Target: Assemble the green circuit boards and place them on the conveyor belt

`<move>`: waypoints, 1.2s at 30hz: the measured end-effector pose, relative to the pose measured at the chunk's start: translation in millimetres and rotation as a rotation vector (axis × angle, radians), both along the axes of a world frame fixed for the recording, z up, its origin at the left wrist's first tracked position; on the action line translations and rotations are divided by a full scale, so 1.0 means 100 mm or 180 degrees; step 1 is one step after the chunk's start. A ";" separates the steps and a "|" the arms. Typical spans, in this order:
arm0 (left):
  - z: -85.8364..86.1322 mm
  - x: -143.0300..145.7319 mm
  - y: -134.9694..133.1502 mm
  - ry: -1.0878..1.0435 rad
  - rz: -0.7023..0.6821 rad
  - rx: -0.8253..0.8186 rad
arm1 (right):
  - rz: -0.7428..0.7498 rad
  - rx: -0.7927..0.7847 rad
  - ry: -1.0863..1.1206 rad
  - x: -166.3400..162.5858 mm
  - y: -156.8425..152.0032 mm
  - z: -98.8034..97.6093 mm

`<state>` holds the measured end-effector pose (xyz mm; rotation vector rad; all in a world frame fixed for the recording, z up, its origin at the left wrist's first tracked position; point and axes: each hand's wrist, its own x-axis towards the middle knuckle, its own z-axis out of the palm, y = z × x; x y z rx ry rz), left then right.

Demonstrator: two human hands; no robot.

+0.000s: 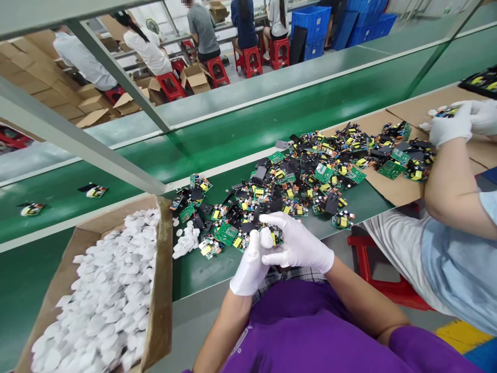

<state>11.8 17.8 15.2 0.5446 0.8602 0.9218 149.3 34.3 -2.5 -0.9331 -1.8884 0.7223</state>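
Note:
Both my hands wear white gloves and meet close to my body at the table's near edge. My right hand (297, 243) is closed round a small green circuit board (275, 238) with yellow parts. My left hand (250, 264) pinches a white round pad (266, 238) against that board. A big heap of similar circuit boards (303, 176) spreads over the green table (202, 269) just beyond my hands. A cardboard box (165, 290) full of white pads (108, 295) stands at my left.
A co-worker's gloved hands (454, 124) hold a board at the right, over cardboard sheets (399, 189). A green conveyor belt (62, 197) carries two finished pieces (93, 191). A slanted metal frame bar (77, 140) crosses overhead. Other people sit on red stools (252, 59) far behind.

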 end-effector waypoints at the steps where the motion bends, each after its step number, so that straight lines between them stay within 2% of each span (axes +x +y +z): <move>1: 0.01 0.00 0.01 -0.0062 -0.0060 -0.0027 | -0.0027 -0.0065 0.0082 -0.01 -0.01 0.00; 5: 0.00 0.04 0.03 -0.0212 0.0490 -0.0002 | -0.0130 -0.0303 0.0437 -0.07 -0.03 -0.01; 7: -0.03 0.07 0.04 -0.0260 0.0625 0.0026 | -0.0052 -0.0320 0.0679 -0.10 -0.03 -0.02; 12: -0.05 0.07 0.02 -0.0257 0.0718 0.0176 | 0.0079 -0.0438 0.1018 -0.09 -0.02 -0.02; 19: -0.03 0.09 0.01 -0.0264 0.0607 0.0052 | 0.0066 -0.0568 0.1159 -0.10 -0.01 -0.04; 22: -0.02 0.07 0.00 -0.0253 0.0590 0.0064 | 0.0275 -0.0512 0.1000 -0.06 0.00 -0.04; 25: 0.00 0.04 -0.01 -0.0146 0.0459 -0.0162 | 0.0481 -0.0464 0.0604 0.00 0.01 -0.03; 28: -0.01 0.03 0.00 0.0001 0.0527 -0.0198 | 0.0306 -0.0231 0.0221 0.01 0.01 -0.01; 32: -0.05 0.04 0.02 0.0157 0.0753 0.0097 | 0.0128 -0.0051 0.0039 -0.02 0.03 0.01; 36: -0.07 0.01 0.04 0.0089 0.0639 0.0254 | 0.0122 -0.0042 0.0027 -0.04 0.05 0.01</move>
